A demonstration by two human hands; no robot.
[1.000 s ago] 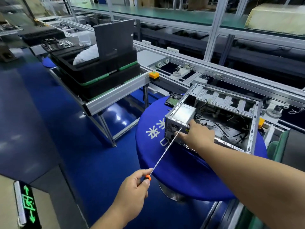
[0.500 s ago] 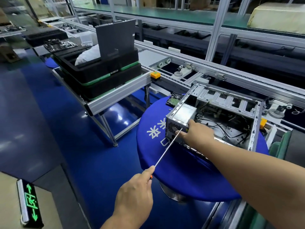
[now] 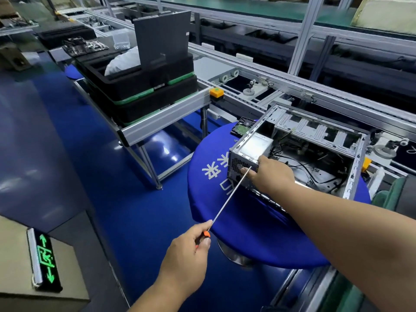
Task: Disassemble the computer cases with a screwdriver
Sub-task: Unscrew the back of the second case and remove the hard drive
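Computer case (image 3: 299, 158) sits open on the blue round counter (image 3: 247, 233), left end facing me. My left hand (image 3: 186, 255) has its grip closed round the screwdriver (image 3: 227, 199) handle, tip at the case's vented end panel. My right hand (image 3: 270, 174) grips the case's near top edge, fingers curled by the tip.

Glossy blue floor (image 3: 90, 176), aluminium conveyor line (image 3: 292, 86)

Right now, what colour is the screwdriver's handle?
Orange and black, mostly hidden inside the left hand gripping the screwdriver; head view.
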